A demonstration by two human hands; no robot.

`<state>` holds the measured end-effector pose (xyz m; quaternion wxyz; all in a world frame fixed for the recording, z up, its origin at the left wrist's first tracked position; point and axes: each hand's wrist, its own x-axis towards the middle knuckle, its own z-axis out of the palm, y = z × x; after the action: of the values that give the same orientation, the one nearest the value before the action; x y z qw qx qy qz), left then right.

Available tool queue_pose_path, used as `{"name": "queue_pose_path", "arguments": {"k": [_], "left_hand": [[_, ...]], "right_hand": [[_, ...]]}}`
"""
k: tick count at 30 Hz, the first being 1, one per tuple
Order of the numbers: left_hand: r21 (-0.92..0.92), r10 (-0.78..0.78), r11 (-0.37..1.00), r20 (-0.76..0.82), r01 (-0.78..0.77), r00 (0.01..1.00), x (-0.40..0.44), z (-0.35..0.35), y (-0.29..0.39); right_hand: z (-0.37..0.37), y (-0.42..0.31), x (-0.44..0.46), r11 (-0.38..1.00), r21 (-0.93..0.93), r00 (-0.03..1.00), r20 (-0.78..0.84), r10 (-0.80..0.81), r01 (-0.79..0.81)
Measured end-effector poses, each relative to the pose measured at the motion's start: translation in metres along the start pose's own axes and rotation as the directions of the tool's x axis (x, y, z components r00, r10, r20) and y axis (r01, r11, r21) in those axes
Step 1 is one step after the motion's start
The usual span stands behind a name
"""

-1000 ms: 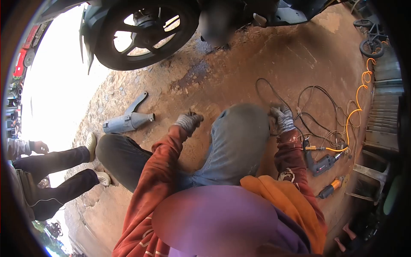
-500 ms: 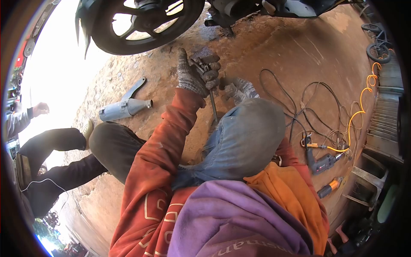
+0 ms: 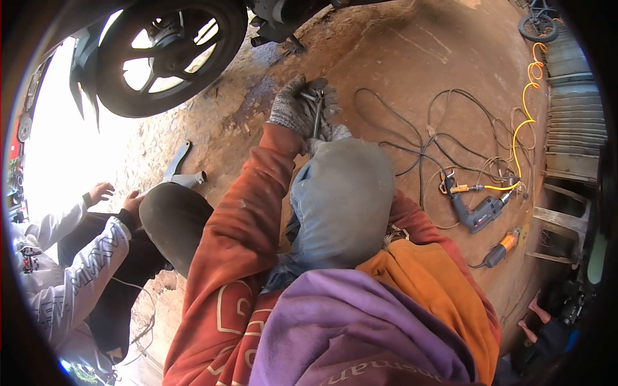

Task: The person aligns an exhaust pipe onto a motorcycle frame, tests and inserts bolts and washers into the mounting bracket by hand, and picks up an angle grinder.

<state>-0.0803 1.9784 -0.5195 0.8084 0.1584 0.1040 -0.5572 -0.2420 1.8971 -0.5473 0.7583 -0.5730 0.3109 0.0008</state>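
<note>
My left hand (image 3: 297, 109), in a grey knitted glove, is closed around slim metal tools, one of them a wrench-like rod (image 3: 318, 116) pointing down toward my knee. The exact kind of these tools is too small to tell. My right hand (image 3: 336, 133), gloved too, is close to the rod's lower end. My raised knee (image 3: 344, 193) covers most of that hand, so its grip does not show. Left of my forearm lies a grey exhaust muffler (image 3: 188, 179) with a bracket, partly behind my other knee.
A motorcycle wheel (image 3: 168, 55) stands at the upper left. A co-worker's hands (image 3: 101, 192) and sleeves (image 3: 77, 276) are at the left. On the right lie tangled cables (image 3: 421, 151), a power drill (image 3: 483, 215), an orange-grey power tool (image 3: 503, 248) and a yellow air hose (image 3: 524, 128).
The view has shifted, so the wheel and cables appear further left. My right hand has come closer to my left. The co-worker leans in, with both hands nearer my knee.
</note>
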Motion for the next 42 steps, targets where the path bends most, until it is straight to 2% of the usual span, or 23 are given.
{"name": "queue_pose_path", "arguments": {"k": [2,5,7,10,14,16,19,20,22,25,27,29,30,31,34,35,36,37,38,39,40,42], "left_hand": [[-0.062,-0.017,0.998,0.060,0.020,0.998,0.002,0.006,-0.003],[-0.111,0.075,0.991,-0.016,-0.077,0.997,0.008,0.005,-0.006],[-0.179,0.092,0.982,0.148,-0.065,0.985,0.011,-0.009,-0.004],[-0.151,0.074,0.987,0.089,-0.060,0.993,0.008,-0.009,0.003],[-0.196,0.038,0.980,0.109,-0.016,0.993,0.010,-0.015,0.004],[-0.245,0.092,0.966,0.038,-0.080,0.995,0.017,-0.022,-0.001],[-0.200,-0.011,0.979,0.129,0.037,0.992,0.029,-0.018,-0.012],[-0.197,-0.040,0.978,0.129,0.065,0.991,0.035,-0.018,-0.019],[-0.133,-0.051,0.990,0.008,0.052,0.999,0.050,-0.016,-0.032],[-0.128,-0.148,0.980,0.068,0.155,0.987,0.056,-0.009,-0.044],[-0.159,-0.181,0.969,0.079,0.191,0.980,0.061,-0.012,-0.047],[-0.197,-0.200,0.957,0.087,0.214,0.976,0.065,-0.019,-0.050],[-0.188,-0.189,0.963,0.048,0.195,0.981,0.070,-0.025,-0.051],[-0.179,-0.171,0.969,0.009,0.170,0.985,0.073,-0.030,-0.049],[-0.204,-0.158,0.966,0.031,0.160,0.987,0.068,-0.035,-0.045],[-0.211,-0.139,0.967,0.023,0.140,0.990,0.068,-0.036,-0.043],[-0.181,-0.119,0.977,-0.050,0.109,0.992,0.066,-0.036,-0.041],[-0.152,-0.101,0.985,-0.127,0.081,0.987,0.062,-0.040,-0.039],[-0.161,-0.086,0.985,-0.140,0.063,0.986,0.063,-0.054,-0.037],[-0.170,-0.031,0.985,-0.070,0.019,0.997,0.067,-0.070,-0.035],[-0.181,0.021,0.983,0.001,-0.021,1.000,0.071,-0.085,-0.033],[-0.216,0.013,0.976,-0.037,-0.021,0.999,0.061,-0.094,-0.013]], "right_hand": [[-0.018,0.000,-0.011,0.999,0.043,1.000,0.007,0.016,-0.017],[-0.031,0.002,-0.016,0.996,0.081,0.999,0.024,0.038,-0.039],[-0.034,0.005,-0.015,0.994,0.093,0.998,0.043,0.043,-0.047],[-0.031,0.005,-0.011,0.993,0.109,0.997,0.069,0.037,-0.045],[-0.022,0.003,-0.003,0.983,0.178,0.995,0.090,0.037,-0.052],[-0.017,0.004,-0.001,0.970,0.235,0.994,0.102,0.044,-0.067],[-0.017,0.006,0.000,0.938,0.338,0.994,0.100,0.051,-0.082],[-0.019,0.006,-0.002,0.931,0.358,0.995,0.085,0.046,-0.074],[-0.024,0.005,-0.010,0.919,0.392,0.999,0.030,0.042,-0.050],[-0.036,0.005,-0.016,0.905,0.425,0.999,-0.037,0.036,-0.017],[-0.048,0.010,-0.014,0.949,0.316,0.999,-0.034,0.013,-0.001],[-0.052,0.013,-0.013,0.957,0.291,0.997,-0.072,0.007,0.014],[-0.054,0.011,-0.010,0.967,0.255,0.996,-0.091,-0.006,0.030],[-0.054,0.008,-0.008,0.967,0.252,0.996,-0.083,-0.009,0.029],[-0.056,0.005,-0.001,0.976,0.216,0.995,-0.092,0.047,-0.026],[-0.056,0.008,0.003,0.965,0.264,0.998,-0.060,0.030,-0.013],[-0.057,0.011,0.007,0.964,0.263,0.998,-0.041,0.043,-0.031],[-0.057,0.013,0.010,0.983,0.184,0.999,-0.043,0.022,-0.014],[-0.053,0.009,0.011,0.995,0.101,0.999,-0.042,-0.005,0.010],[-0.046,0.003,0.014,1.000,0.017,0.998,-0.059,-0.014,0.015],[-0.038,0.001,0.018,1.000,0.010,0.999,-0.045,-0.011,0.012],[-0.020,-0.004,0.023,0.962,-0.239,0.965,-0.191,-0.179,0.131]]}}
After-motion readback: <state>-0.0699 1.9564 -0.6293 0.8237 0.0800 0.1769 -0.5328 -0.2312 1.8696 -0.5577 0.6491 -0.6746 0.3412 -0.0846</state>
